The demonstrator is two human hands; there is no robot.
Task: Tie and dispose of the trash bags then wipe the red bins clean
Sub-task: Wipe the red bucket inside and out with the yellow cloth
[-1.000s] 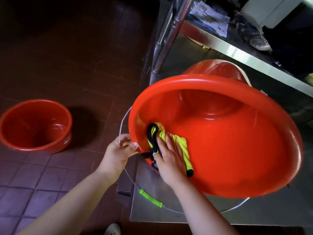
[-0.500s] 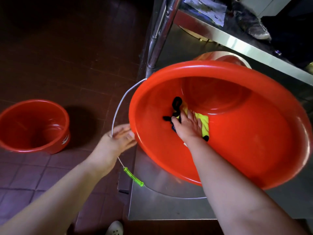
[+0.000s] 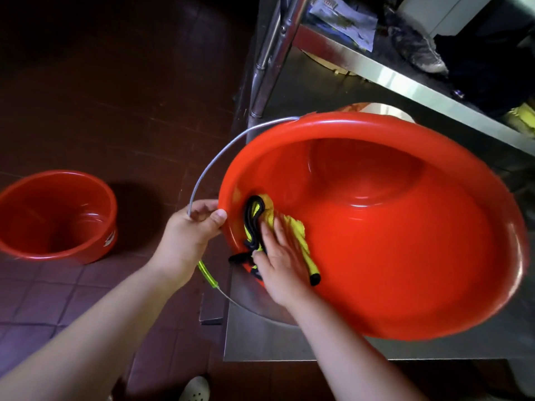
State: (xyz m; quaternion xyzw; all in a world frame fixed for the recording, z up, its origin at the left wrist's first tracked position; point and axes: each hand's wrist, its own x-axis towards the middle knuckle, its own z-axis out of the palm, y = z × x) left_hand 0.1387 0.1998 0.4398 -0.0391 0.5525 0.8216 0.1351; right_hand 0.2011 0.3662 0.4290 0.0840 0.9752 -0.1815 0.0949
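Head view. A large red bin (image 3: 390, 241) lies tilted on its side on the steel tabletop (image 3: 260, 342), its open mouth turned toward the camera. The right hand (image 3: 279, 256) lies inside the bin against the near left part of the inner wall, fingers straight and spread, pressing a yellow-and-black cloth (image 3: 262, 227) flat to the plastic; the cloth shows above and on both sides of the fingers, and one black-tipped end hangs just right of the hand. The left hand (image 3: 189, 235) is outside the bin at its left rim, fingers curled round the wire handle (image 3: 214, 166), thumb tip touching the rim. The handle arcs up from this hand to the bin's upper rim; its green grip (image 3: 208, 274) shows below the hand. A second red bin (image 3: 58, 215) stands upright on the tiled floor (image 3: 115, 96), well apart to the left. Behind the tilted bin, a steel shelf (image 3: 405, 82) carries papers and a shoe.
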